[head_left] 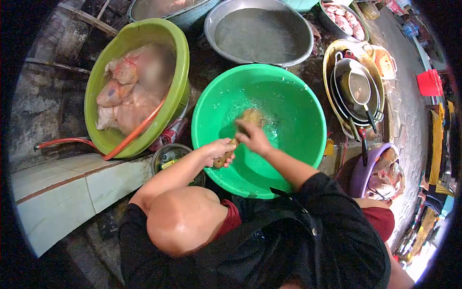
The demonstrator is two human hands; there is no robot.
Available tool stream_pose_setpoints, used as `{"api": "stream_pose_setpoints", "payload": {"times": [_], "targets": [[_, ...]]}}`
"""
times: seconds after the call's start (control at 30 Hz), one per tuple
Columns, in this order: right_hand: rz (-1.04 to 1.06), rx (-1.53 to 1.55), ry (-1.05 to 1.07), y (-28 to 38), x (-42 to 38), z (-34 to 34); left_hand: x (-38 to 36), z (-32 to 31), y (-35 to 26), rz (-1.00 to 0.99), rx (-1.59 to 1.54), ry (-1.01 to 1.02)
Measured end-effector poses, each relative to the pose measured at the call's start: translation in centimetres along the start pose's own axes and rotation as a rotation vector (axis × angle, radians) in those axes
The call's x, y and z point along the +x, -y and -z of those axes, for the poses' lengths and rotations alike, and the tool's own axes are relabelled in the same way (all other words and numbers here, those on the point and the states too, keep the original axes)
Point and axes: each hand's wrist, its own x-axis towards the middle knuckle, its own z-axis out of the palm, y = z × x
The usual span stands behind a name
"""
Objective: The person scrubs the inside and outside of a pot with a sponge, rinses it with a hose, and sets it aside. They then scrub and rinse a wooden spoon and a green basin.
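My left hand [220, 153] is closed around a brown, wooden-looking handle [219, 162] over the near left rim of a green basin [298, 159]. A hole or dark spot marks the handle's lower end. My right hand [254, 137] reaches over the basin, close beside the handle's upper end, its fingers stretched out and slightly blurred. Just beyond those fingers, a rounded brown thing [253, 117] sits in splashing water; I cannot tell whether it belongs to the handle. Small white flecks dot the basin's inner wall.
Left stands an olive-green tub [179, 58] of meat pieces with an orange hose [137, 131] over its rim. Behind is a grey metal basin [262, 36] of water. To the right are stacked pans [357, 89] and a purple tub [357, 176] of meat. A tiled ledge [62, 188] runs along the left.
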Motion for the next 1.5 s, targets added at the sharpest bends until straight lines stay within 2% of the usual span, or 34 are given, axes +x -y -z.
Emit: {"api": "stream_pose_setpoints", "payload": {"times": [0.03, 0.1, 0.13, 0.2, 0.27, 0.3, 0.37, 0.43, 0.5, 0.53, 0.57, 0.63, 0.67, 0.7, 0.77, 0.8, 0.83, 0.9, 0.97, 1.03, 1.07, 1.13, 1.17, 1.2, 1.23, 1.3, 1.33, 1.4, 1.43, 1.47, 1.5], "targets": [[-0.003, 0.002, 0.005, 0.8, -0.2, -0.3, -0.1, 0.0, 0.0, 0.004, -0.006, -0.001], [0.133, 0.063, 0.073, 1.4, 0.0, -0.9, -0.1, 0.3, -0.1, 0.029, 0.018, -0.028], [0.165, 0.059, 0.064, -0.1, 1.0, -1.2, 0.0, 0.6, -0.1, 0.033, 0.013, -0.034], [0.088, 0.034, -0.017, -4.2, 4.3, -1.5, 0.2, 1.1, -0.1, 0.002, 0.013, -0.010], [-0.046, -0.120, -0.081, -8.9, 7.2, -1.1, -0.3, 0.9, -0.2, 0.008, 0.000, 0.005], [-0.036, -0.116, -0.083, -8.8, 7.6, -1.0, -0.5, 0.9, -0.6, 0.008, -0.002, 0.026], [-0.160, -0.097, -0.163, -8.3, 7.2, -1.0, -0.4, 1.1, -0.5, 0.000, 0.000, 0.016], [-0.062, -0.002, -0.178, -6.3, 5.6, -2.7, -0.7, 1.3, -0.7, 0.018, 0.059, 0.007], [0.119, 0.142, -0.092, -1.4, 3.3, -3.4, -1.0, 1.3, -1.1, 0.013, 0.129, -0.036], [0.306, 0.127, -0.030, 1.8, 2.6, -2.8, -1.2, 1.2, -1.0, 0.018, 0.198, -0.083], [0.301, 0.123, -0.026, 2.6, 2.5, -2.2, -1.4, 0.7, -1.0, 0.019, 0.195, -0.077], [0.262, -0.083, 0.069, 3.0, 2.7, -1.5, -1.8, -0.1, -1.5, -0.114, 0.881, -0.319], [0.279, -0.142, -0.031, 1.9, 3.5, -1.1, 0.3, 1.8, 0.2, -0.455, 1.240, -0.473], [0.178, -0.152, -0.070, 1.0, 4.1, -0.8, -0.4, 1.5, -0.2, -0.448, 1.242, -0.467], [-0.037, -0.209, -0.076, -1.6, 5.2, 0.5, -2.7, -0.1, -1.8, -0.436, 1.534, -0.750], [-0.145, -0.256, -0.048, -3.2, 5.5, 1.2, -3.0, -0.5, -2.0, -0.389, 1.580, -0.782], [-0.258, -0.267, -0.110, -4.4, 5.2, 1.8, -3.0, -0.4, -2.0, -0.396, 1.585, -0.787], [-0.348, -0.174, -0.266, -6.1, 3.8, 1.7, -2.4, -0.1, -1.8, -0.416, 1.594, -0.800], [-0.184, -0.141, -0.347, -4.3, 2.9, -0.5, -2.3, -0.3, -2.2, -0.418, 1.601, -0.797], [0.066, -0.007, -0.262, -0.1, 2.1, -3.1, -2.0, -0.4, -1.6, -0.401, 1.594, -0.789], [0.061, -0.007, -0.259, 1.4, 2.1, -3.3, -2.0, -0.3, -1.5, -0.402, 1.560, -0.785], [0.054, 0.013, -0.100, 3.5, 2.2, -3.4, -2.5, -0.8, -1.5, -0.401, 1.542, -0.775], [0.054, 0.015, -0.108, 1.9, 2.6, -3.2, -3.0, -1.2, -1.4, -0.362, 1.522, -0.762], [-0.041, -0.032, -0.146, -1.2, 3.4, -2.9, -3.3, -1.5, -1.6, -0.322, 1.503, -0.750], [-0.142, -0.078, -0.180, -4.2, 3.8, -2.4, -3.2, -1.3, -1.6, -0.319, 1.510, -0.744], [-0.168, -0.199, -0.238, -8.2, 4.0, -0.5, -2.7, -0.8, -1.1, -0.379, 1.499, -0.744], [-0.169, -0.201, -0.243, -8.8, 3.7, -0.6, -2.4, -0.4, -0.8, -0.383, 1.503, -0.742], [-0.379, -0.227, -0.292, -9.3, 3.7, -0.7, -1.6, 0.5, -0.6, -0.448, 1.542, -0.712], [-0.245, -0.207, -0.322, -7.6, 3.3, -1.6, -1.2, 0.8, -1.1, -0.455, 1.546, -0.710], [-0.128, -0.133, -0.282, -4.1, 2.8, -2.0, -0.7, 1.0, -1.5, -0.260, 1.227, -0.528], [0.000, -0.070, -0.264, -3.2, 2.1, -4.0, -0.1, 1.1, -1.5, -0.072, 0.898, -0.346]]}}
